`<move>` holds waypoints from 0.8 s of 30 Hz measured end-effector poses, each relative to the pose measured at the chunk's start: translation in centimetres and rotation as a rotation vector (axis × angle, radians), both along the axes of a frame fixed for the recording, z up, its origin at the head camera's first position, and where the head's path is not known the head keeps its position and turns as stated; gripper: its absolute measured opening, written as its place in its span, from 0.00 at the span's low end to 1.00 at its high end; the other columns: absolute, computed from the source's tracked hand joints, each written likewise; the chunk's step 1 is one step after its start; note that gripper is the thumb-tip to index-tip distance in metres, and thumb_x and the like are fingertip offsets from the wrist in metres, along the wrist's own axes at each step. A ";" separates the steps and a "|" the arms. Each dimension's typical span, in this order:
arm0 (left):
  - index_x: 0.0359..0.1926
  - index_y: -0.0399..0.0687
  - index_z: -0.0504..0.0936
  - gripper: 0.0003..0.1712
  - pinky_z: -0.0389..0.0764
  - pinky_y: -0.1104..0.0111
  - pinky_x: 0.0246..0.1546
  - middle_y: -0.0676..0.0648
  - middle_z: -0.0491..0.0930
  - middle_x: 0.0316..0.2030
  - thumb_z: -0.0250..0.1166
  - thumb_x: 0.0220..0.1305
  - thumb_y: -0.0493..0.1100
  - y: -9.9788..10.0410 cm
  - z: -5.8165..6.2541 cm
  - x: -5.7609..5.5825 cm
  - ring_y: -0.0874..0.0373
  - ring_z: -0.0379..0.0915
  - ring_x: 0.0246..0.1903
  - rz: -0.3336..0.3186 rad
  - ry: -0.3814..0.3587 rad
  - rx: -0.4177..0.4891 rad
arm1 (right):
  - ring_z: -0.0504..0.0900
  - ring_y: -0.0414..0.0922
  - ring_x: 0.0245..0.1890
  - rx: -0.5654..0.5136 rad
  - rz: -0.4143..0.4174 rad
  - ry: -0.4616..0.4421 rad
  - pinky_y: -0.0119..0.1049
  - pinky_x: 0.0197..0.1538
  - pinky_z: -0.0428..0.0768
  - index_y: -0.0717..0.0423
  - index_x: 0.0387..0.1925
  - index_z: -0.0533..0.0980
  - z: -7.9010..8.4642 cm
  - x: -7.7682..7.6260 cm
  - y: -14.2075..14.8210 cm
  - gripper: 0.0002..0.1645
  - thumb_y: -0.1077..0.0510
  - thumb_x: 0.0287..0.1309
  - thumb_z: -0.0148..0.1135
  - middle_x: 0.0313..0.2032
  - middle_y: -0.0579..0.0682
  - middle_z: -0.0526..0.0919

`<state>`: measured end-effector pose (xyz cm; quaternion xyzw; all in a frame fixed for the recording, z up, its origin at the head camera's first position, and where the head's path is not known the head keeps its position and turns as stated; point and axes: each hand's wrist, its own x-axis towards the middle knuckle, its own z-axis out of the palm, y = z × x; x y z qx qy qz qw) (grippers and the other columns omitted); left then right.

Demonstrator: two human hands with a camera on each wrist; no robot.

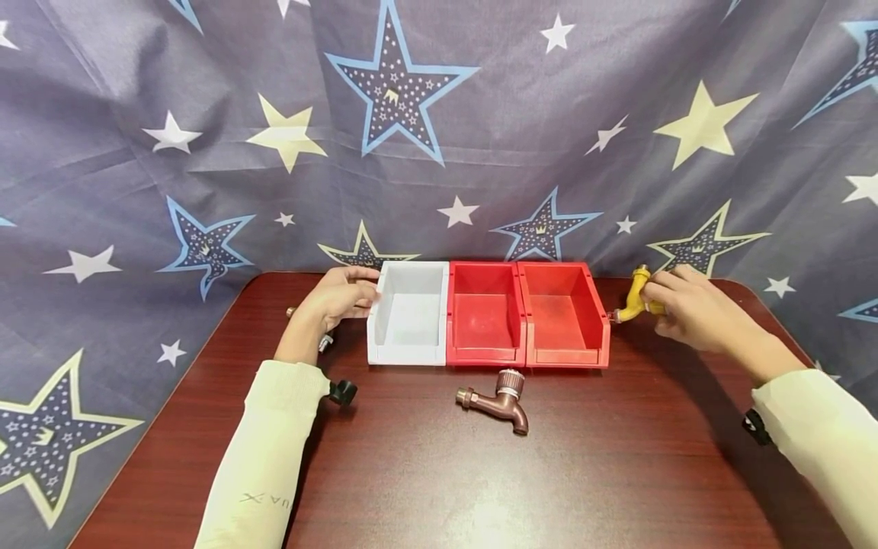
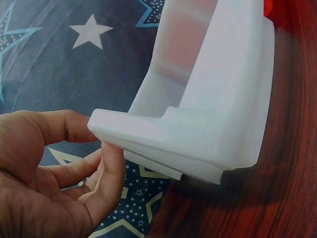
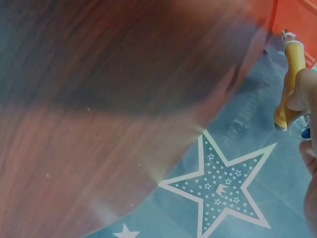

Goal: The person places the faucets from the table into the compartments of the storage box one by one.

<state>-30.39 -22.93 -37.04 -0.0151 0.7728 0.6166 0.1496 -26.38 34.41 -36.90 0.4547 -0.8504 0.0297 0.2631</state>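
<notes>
My left hand (image 1: pixel 334 296) pinches the left side rim of a white plastic bin (image 1: pixel 408 356). In the left wrist view, the thumb and a finger of that hand (image 2: pixel 64 173) meet at the bin's edge (image 2: pixel 143 130). At the right, my right hand (image 1: pixel 703 306) grips a yellow tap (image 1: pixel 632 296) by its handle end. One threaded end of the tap (image 3: pixel 294 57) points toward the orange-red bin (image 1: pixel 566 357); a clear handle (image 3: pixel 298 128) shows beside the fingers. A red bin (image 1: pixel 484 356) stands between the white and orange-red ones.
A brown tap with a ribbed knob (image 1: pixel 499 404) lies on the dark wooden table (image 1: pixel 411 457) before the bins. Behind my left wrist, a metal fitting (image 1: pixel 325 343) is partly hidden. A star-patterned curtain (image 1: pixel 425 191) hangs along the table's back edge.
</notes>
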 end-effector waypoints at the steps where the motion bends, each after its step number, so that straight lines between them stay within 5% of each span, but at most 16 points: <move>1: 0.70 0.34 0.67 0.32 0.84 0.66 0.37 0.46 0.77 0.40 0.61 0.66 0.31 0.0 0.0 0.0 0.58 0.78 0.32 -0.003 0.001 0.001 | 0.66 0.52 0.32 -0.004 0.000 0.003 0.45 0.38 0.64 0.53 0.30 0.72 0.1 0.0 0.0 0.26 0.66 0.19 0.70 0.32 0.46 0.71; 24: 0.70 0.34 0.66 0.32 0.84 0.67 0.37 0.45 0.77 0.40 0.61 0.66 0.30 0.0 0.0 -0.1 0.59 0.77 0.32 -0.008 -0.003 0.013 | 0.67 0.56 0.33 -0.008 0.011 0.030 0.48 0.39 0.64 0.53 0.29 0.70 4.2 -0.7 -1.9 0.20 0.67 0.26 0.63 0.31 0.48 0.71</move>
